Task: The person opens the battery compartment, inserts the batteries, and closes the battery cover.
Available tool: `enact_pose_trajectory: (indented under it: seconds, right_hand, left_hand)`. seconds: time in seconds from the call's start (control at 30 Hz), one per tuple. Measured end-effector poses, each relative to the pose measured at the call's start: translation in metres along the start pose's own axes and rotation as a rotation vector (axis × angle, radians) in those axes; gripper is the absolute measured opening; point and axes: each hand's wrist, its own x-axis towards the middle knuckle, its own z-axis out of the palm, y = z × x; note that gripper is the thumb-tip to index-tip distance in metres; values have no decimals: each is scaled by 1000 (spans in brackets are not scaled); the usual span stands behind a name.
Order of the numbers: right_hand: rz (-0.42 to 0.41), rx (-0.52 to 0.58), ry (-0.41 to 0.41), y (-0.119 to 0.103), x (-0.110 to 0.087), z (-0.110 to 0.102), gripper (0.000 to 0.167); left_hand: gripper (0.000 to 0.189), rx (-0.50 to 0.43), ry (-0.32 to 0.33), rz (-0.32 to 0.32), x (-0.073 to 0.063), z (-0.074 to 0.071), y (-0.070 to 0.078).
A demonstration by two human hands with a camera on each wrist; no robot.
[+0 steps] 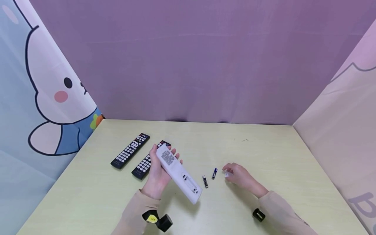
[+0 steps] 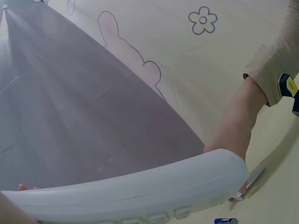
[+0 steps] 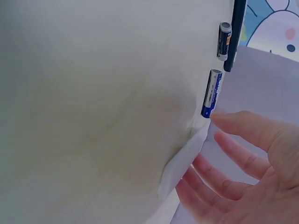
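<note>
A white remote control (image 1: 177, 173) is held in my left hand (image 1: 158, 178), back side up, its battery compartment open and bare. The thumb lies along one edge, and fingertips show past the other. My right hand (image 1: 239, 176) is low over the table with fingers loosely bent. At its fingertips is a small white battery cover (image 3: 184, 163), which the right wrist view shows beside the fingers, the thumb apart from it. Between the hands lie a blue-and-white battery (image 1: 214, 173) and a black battery (image 1: 205, 181).
Two black remotes lie at the left, one farther out (image 1: 130, 150) and another (image 1: 142, 166) partly hidden behind my left hand. A purple curtain (image 1: 194, 65) borders the back of the pale table (image 1: 264, 147), with printed cloths at both sides.
</note>
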Motion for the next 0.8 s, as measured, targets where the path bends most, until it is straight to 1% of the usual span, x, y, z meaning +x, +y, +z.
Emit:
enact_pose_trajectory:
  seconds: [0.47,0.8]
  right_hand:
    - [-17,-48,15,-17,8,13,33]
    - [-65,-76,17,-22,12,18,35]
  left_hand:
    - [57,-6,-4,-4,-1,0,0]
    - [57,-9,-14,0,-2,-1,1]
